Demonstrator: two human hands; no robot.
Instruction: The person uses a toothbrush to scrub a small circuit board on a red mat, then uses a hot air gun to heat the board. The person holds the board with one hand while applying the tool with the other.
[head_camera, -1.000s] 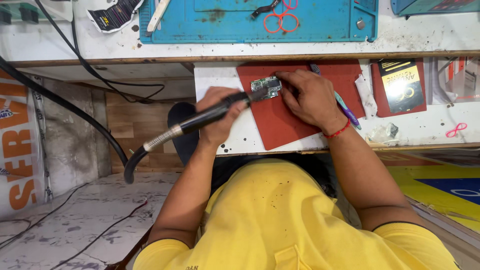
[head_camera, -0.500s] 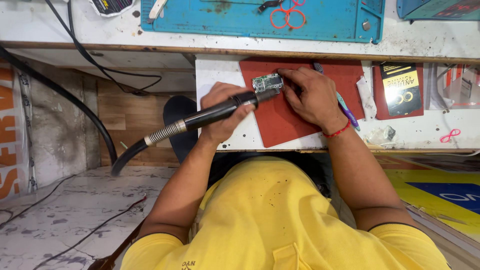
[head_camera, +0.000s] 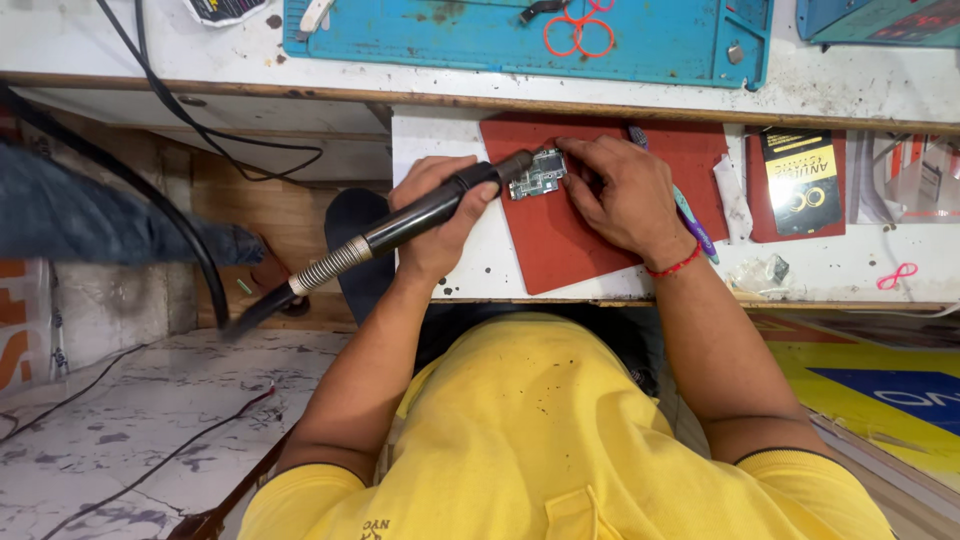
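Over the bench we go, looking straight down on a person in a yellow shirt (head_camera: 560, 440). The left hand (head_camera: 440, 215) is wrapped tight around a black, tube-shaped hot-air tool with a coiled metal spring at its back end (head_camera: 410, 222), fingers curled fully about the barrel, thumb on top. The tool lies at a slant, its nozzle end right up against the left edge of a small green and silver circuit board (head_camera: 537, 173).

That board sits flat on a dark red rectangular work mat (head_camera: 560, 245), near the mat's upper left corner, on the white tabletop (head_camera: 480, 265). The right hand (head_camera: 625, 195) rests over the mat just to the board's right, fingers stretched out and close together, their tips touching the board's right edge and pinning it down. A red thread bracelet (head_camera: 675, 266) circles that wrist.

A purple and teal pen (head_camera: 692, 215) pokes out from under the right hand. Further right lies a black and yellow packet (head_camera: 800, 180). Up on the shelf above, a teal silicone mat (head_camera: 640, 45) carries orange-handled scissors (head_camera: 578, 32). A thick black hose (head_camera: 190, 260) trails away from the tool toward the left.
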